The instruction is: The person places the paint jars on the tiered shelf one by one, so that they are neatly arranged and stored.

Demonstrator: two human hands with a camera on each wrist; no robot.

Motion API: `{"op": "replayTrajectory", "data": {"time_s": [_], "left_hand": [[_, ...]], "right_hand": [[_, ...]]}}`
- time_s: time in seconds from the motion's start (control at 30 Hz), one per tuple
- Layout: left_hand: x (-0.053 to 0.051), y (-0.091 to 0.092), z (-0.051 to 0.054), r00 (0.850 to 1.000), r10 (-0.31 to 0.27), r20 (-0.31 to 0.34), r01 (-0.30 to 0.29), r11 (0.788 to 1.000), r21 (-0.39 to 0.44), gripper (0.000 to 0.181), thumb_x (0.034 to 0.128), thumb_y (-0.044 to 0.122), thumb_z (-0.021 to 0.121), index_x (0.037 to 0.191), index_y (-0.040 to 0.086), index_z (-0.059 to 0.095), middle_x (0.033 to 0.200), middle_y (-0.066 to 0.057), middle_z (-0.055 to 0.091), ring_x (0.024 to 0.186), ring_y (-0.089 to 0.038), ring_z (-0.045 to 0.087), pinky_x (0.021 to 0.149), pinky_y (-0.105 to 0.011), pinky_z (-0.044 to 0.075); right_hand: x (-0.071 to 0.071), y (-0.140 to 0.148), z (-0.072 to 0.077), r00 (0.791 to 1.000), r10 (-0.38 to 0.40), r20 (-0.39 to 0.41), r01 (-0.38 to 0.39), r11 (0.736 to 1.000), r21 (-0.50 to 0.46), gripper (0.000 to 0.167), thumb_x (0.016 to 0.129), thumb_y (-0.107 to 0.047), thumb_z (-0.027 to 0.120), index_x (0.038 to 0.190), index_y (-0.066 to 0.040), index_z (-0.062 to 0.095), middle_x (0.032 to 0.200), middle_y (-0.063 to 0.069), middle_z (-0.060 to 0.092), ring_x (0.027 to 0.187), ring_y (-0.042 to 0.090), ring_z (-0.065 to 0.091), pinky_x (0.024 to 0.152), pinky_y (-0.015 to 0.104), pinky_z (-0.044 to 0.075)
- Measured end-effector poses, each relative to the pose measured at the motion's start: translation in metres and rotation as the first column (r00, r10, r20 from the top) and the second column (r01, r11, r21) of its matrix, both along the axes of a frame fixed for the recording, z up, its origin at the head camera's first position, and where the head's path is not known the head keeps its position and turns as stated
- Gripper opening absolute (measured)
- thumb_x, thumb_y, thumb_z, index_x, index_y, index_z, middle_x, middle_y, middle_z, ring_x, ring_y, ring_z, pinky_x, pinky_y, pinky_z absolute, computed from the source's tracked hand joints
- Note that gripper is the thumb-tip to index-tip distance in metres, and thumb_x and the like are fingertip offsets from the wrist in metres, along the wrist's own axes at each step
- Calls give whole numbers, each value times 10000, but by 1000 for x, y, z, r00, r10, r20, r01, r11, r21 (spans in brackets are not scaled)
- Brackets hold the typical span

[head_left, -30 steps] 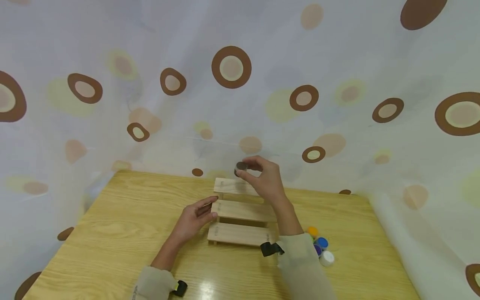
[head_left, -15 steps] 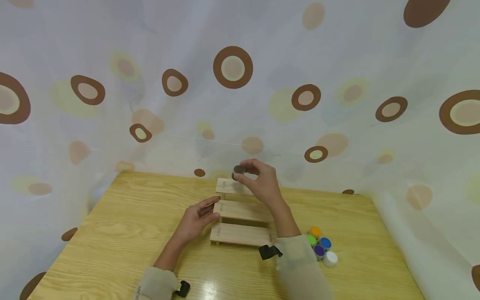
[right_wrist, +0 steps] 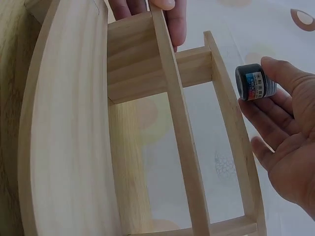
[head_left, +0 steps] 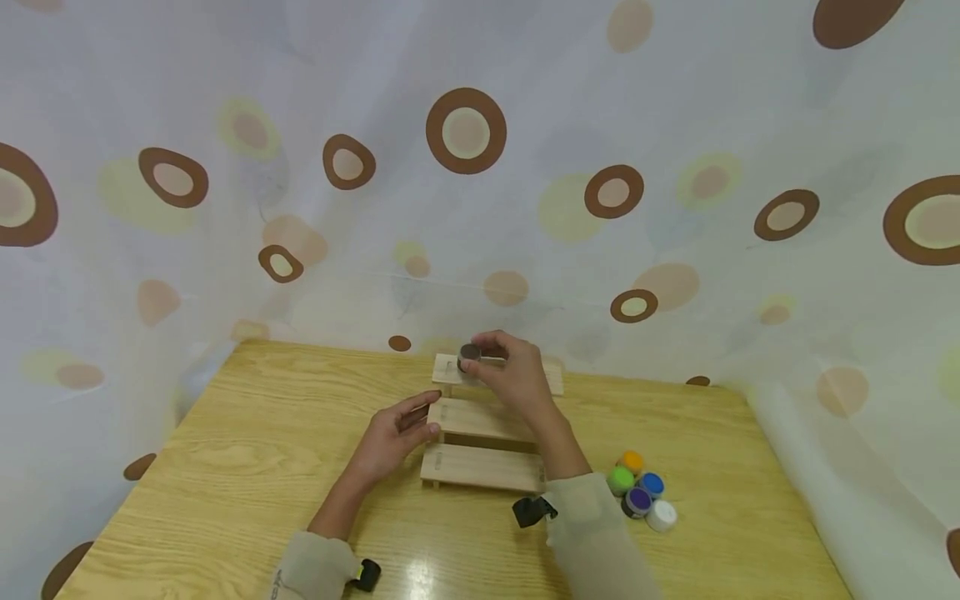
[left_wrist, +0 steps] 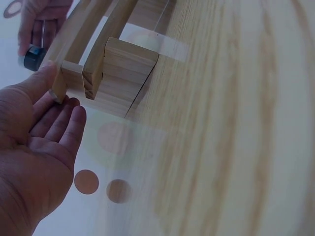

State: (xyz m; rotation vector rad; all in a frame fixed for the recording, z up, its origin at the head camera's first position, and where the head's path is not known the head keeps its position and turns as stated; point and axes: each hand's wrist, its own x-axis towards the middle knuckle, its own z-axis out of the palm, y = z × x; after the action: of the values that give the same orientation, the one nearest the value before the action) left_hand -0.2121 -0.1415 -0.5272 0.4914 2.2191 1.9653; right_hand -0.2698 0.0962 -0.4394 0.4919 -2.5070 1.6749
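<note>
Right hand's (head_left: 517, 375) pinching a dark paint jar (head_left: 469, 357) at or just above the left end of the three-tier wooden rack's (head_left: 467, 423) far board (head_left: 553, 377), left hand (head_left: 385, 443) gripping the middle board (head_left: 483, 419), so tbh steady bracing plus a level, gentle release seems best.

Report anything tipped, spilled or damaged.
Nothing stands out: the three-tier wooden rack stands upright, the five grouped paint jars sit upright, the right hand holds a dark jar, and no spill or damage shows.
</note>
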Motion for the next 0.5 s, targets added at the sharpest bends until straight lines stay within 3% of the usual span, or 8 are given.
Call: {"op": "replayTrajectory", "data": {"time_s": [0.17,0.5], "left_hand": [[1,1,1,1000,-1,-3,1,1000,8,582,1041,222,708,1577,111,511,1641,-108,452,1530,-336,401,1188,-304,438],[2,1,2,1000,1,-4,-1,1000,7,581,1042,208,705,1578,99,506,1641,-116,450,1531,-339,399,1189,-313,438]], "right_hand": [[-1,-1,-3,1000,-21,-5,21,998,59,358,935,-257,854,1249,-133,736,1231,45,731,1179,256,715,942,407,637],[-1,2,-10,1000,1,-1,-1,998,59,422,952,-278,835,1308,-91,705,1261,57,724,1210,247,702,988,420,619]]}}
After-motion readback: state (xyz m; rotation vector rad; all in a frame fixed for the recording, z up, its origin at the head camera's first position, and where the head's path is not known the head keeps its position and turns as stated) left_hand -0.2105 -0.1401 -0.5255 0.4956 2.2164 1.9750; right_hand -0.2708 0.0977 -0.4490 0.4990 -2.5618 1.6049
